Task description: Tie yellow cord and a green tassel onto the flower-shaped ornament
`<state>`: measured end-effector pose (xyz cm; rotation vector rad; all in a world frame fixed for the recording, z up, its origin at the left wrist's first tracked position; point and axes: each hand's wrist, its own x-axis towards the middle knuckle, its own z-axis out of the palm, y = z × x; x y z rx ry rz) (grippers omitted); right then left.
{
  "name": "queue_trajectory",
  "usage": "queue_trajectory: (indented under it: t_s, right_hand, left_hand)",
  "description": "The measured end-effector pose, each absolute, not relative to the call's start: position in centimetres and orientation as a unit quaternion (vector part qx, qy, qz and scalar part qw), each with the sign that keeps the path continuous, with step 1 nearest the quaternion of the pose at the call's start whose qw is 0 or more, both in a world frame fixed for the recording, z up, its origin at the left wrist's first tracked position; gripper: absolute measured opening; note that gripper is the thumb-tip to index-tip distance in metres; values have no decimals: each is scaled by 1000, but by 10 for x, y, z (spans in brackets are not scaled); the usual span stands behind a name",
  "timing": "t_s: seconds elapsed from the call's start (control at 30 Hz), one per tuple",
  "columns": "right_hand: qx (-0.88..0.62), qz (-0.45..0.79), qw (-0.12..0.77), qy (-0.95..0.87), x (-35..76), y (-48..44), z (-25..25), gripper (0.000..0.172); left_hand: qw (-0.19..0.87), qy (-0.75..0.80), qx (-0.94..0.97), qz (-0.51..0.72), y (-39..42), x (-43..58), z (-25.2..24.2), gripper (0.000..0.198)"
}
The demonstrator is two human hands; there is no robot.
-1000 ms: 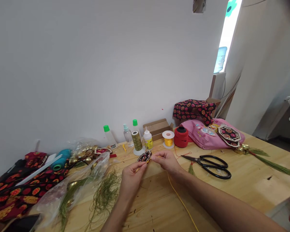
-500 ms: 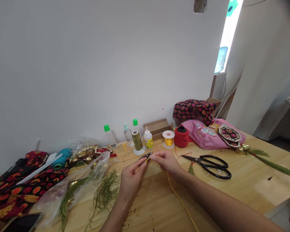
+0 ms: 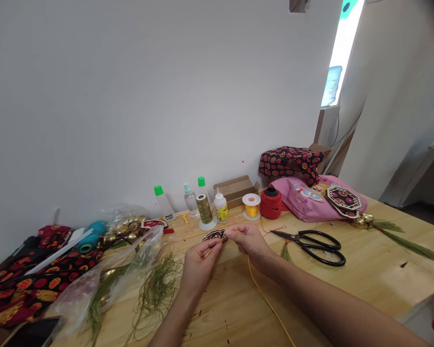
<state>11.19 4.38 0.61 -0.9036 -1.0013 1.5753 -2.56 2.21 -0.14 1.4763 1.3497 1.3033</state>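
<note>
My left hand (image 3: 201,260) is closed in a pinch on a yellow cord (image 3: 269,304), whose short end pokes out by the thumb. Close beside it, my right hand (image 3: 250,242) pinches the same cord, and its long part drops below the wrist toward the table's front. Just behind the fingertips is a small dark ornament (image 3: 213,235) with a pale cut-out edge, partly hidden by the hands. Whether the cord is joined to it cannot be made out. Black-handled scissors (image 3: 307,245) lie right of my right hand, near a small green tassel (image 3: 286,252).
Behind my hands stand a green thread cone (image 3: 204,209), a glue bottle (image 3: 221,208), a yellow cord spool (image 3: 252,207) and a red thread spool (image 3: 271,203). Loose green threads (image 3: 157,289) and a plastic bag (image 3: 83,289) lie left. A pink pouch (image 3: 296,200) sits right.
The dark ornament now lies flatter behind the fingertips and shows more of its face; before, it was tilted between the fingers. Both hands stay close together on the yellow cord.
</note>
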Motion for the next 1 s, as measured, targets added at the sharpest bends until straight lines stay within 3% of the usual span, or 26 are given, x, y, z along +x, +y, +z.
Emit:
queue_trajectory:
  t_s: [0.2,1.0]
  right_hand:
    - [-358,671,482,-434,116,46,6,26]
    - [-351,693,457,-434,116,51,-3,27]
  left_hand:
    - [457,504,515,522,19,-25,-6,26]
    - [398,496,566,523,26,-35,-13,22]
